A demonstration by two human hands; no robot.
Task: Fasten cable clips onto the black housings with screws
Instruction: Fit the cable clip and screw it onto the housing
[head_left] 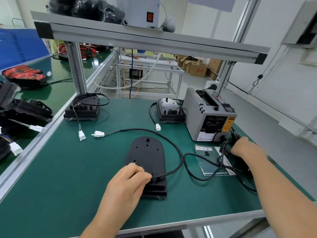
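A black housing (147,155) lies flat on the green mat in front of me, with its cable (173,148) looping round to a white connector (98,133). My left hand (130,179) rests on the housing's near end. Its fingertips pinch a small cable clip (150,173) where the cable leaves the housing. My right hand (240,148) is out to the right beside the grey machine, fingers curled round a black corded screwdriver (234,134). One loose black clip (206,153) sits on a worn green card (211,165).
Two more black housings with cables stand at the back, one left (82,107) and one right (169,109). A grey tape dispenser (209,114) fills the right rear. The screwdriver's cord (197,176) trails over the mat. An aluminium frame post (77,69) stands at the back left.
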